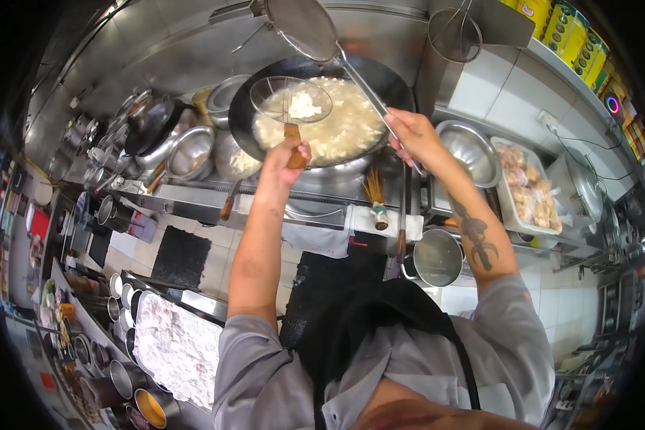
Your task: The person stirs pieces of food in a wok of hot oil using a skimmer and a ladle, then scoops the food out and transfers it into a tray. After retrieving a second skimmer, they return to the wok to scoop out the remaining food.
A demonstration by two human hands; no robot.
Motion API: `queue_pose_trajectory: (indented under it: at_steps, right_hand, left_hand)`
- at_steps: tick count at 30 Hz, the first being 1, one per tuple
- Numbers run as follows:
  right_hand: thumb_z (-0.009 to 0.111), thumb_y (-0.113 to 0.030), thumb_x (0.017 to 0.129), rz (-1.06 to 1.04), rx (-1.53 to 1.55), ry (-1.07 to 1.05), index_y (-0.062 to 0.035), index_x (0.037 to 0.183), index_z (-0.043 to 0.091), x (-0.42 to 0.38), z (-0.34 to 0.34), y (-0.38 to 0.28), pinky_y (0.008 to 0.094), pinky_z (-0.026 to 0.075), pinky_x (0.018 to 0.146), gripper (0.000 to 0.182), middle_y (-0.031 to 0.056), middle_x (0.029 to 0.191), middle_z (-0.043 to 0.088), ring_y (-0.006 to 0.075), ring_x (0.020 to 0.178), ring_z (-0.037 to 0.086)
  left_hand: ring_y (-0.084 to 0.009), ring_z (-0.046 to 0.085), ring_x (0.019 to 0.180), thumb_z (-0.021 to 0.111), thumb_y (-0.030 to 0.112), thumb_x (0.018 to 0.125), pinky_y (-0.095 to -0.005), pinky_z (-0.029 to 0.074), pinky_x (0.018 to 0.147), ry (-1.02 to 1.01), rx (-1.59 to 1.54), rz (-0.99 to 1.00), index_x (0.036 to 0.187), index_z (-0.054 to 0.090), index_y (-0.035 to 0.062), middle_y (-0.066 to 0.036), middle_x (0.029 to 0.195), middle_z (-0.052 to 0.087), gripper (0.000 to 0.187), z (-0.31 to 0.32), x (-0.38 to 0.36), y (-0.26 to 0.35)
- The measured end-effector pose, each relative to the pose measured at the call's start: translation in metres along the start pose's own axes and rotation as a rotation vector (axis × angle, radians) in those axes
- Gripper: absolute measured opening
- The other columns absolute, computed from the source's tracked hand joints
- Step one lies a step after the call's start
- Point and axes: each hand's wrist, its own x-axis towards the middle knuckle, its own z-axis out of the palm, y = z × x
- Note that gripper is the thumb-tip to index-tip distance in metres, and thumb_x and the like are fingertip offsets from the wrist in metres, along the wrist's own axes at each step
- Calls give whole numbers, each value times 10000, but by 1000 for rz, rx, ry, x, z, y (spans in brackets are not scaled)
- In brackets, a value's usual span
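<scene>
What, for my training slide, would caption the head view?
Left hand grips a wooden-handled skimmer bearing pale pieces over a wok; right hand holds a long-handled strainer.

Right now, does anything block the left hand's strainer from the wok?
Nothing visible: the left hand holds the small strainer over the wok. The large strainer in the right hand is apart, higher in view.

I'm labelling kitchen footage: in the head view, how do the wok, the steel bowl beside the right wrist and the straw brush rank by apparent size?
1. Wok, clearly largest
2. Steel bowl, its edge partly behind the forearm
3. Straw brush, slim and smallest
</scene>
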Motion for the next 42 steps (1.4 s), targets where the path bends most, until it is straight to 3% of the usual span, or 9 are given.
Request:
queue_pose_trajectory:
  at_steps: [4,12,16,19,22,28,35,39,42]
  right_hand:
    - [463,-276,962,222,-111,-138,-64,1108,579,9,3,48,215,337,335,282,7,578,490,57,389,400]
    - [466,-287,962,52,39,40,-43,1087,573,2,-4,9,213,327,325,294,0,585,486,54,388,398]
    - [467,-286,960,251,-13,-140,-50,1082,572,16,-3,45,225,322,313,286,10,599,495,56,374,384]
    - [472,-282,959,260,-53,-64,-62,1086,579,24,-6,36,225,327,310,276,16,592,493,60,369,385]
    - [480,-278,941,144,-2,47,-51,927,587,13,-8,27,251,347,305,252,41,595,517,79,378,412]
    - [475,-292,957,203,-42,-175,-58,946,584,10,-7,51,220,332,311,258,13,580,502,58,371,401]
    - [459,-290,963,137,-62,10,-41,979,586,3,-7,18,218,341,325,280,8,580,490,53,378,385]
    - [443,-242,953,224,-142,-202,-47,930,585,11,-1,39,242,351,314,242,26,562,491,73,380,416]
    - [437,-229,952,160,-192,-127,-42,888,571,13,-6,29,251,348,311,239,33,566,492,79,372,417]
  left_hand:
    - [-167,488,606,461,-22,840,-264,444,504,-43,53,43,978,392,-50,-133,811,489,157,16,-9,0]
    - [-155,492,594,451,-10,856,-261,442,498,5,65,-8,978,389,-50,-120,777,491,142,11,1,-1]
    - [-155,488,580,452,-5,855,-265,442,491,-18,165,42,975,389,-54,-121,780,494,144,21,0,-1]
    - [-166,487,580,448,-13,844,-280,446,490,-17,186,-5,966,391,-52,-126,781,494,141,7,9,0]
    - [-168,488,574,449,-5,845,-283,449,490,30,168,-23,952,401,-50,-125,768,504,126,-2,18,-7]
    - [-166,496,583,450,-3,849,-285,454,488,-34,346,126,969,396,-58,-127,770,507,143,-1,15,1]
    - [-158,498,587,452,2,855,-289,456,484,122,211,40,974,398,-48,-129,795,509,140,1,8,7]
    - [-153,503,596,449,-26,850,-266,445,486,-1,331,147,1056,363,-57,-138,821,508,226,-6,7,8]
    - [-157,502,595,452,-16,844,-276,447,483,18,321,171,1019,377,-48,-132,817,507,193,-14,15,16]
